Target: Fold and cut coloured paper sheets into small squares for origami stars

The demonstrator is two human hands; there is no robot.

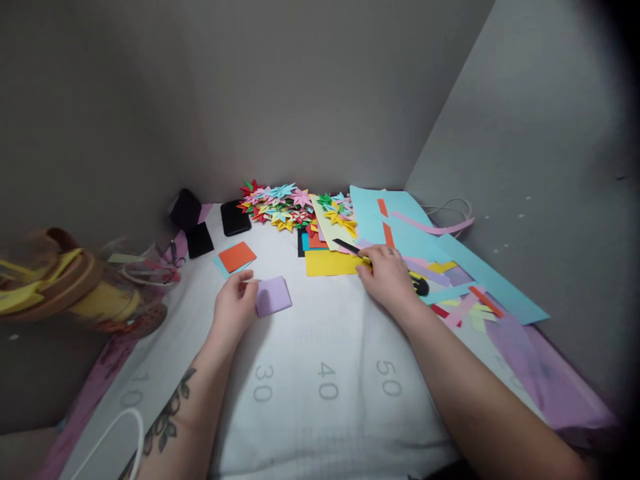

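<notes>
My left hand (236,301) has its fingers curled at the left edge of a lilac paper square (273,296), pinching it against the white cloth. Just beyond the fingers, an orange paper square (237,257) lies over a light blue one. My right hand (389,275) is closed around a utility knife (347,247) with a dark blade and a yellow and black handle. The blade points left, above a yellow paper sheet (327,263). Part of the handle is hidden under my palm.
Folded paper stars (280,203) are heaped at the back. Light blue sheets (480,273) and paper strips (463,310) cover the right side. A black phone (235,218) lies back left, and a terracotta pot (80,287) stands at the left edge. Grey walls enclose the surface.
</notes>
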